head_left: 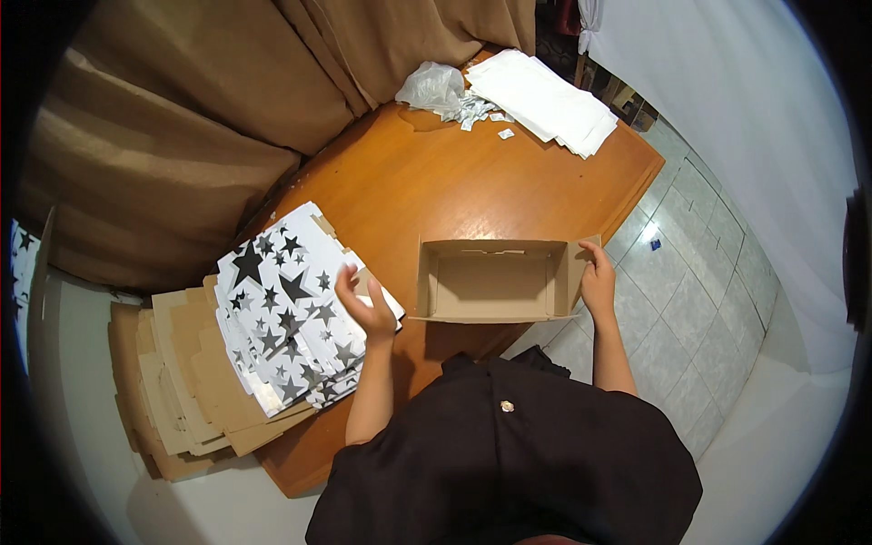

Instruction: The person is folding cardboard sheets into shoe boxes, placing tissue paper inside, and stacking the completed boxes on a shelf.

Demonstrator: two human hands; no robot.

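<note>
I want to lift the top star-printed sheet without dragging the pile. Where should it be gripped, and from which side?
Probably at the near right corner of the top black-star-printed white cardboard sheet, coming from the right, where the left hand hovers. There the fanned pile's edges are exposed and step apart, so one sheet should peel off; its left side lies on the plain brown cardboard blanks.

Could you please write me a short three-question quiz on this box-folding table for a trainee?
1. True or false: the right hand touches the open cardboard box.
2. What pattern do the flat sheets by the left hand carry? A) stripes B) black stars C) dots
3. What lies at the far end of the wooden table?

Key: 1. True, it is at the box's right end flap. 2. B. 3. A stack of white sheets and a crumpled clear plastic bag.
</note>
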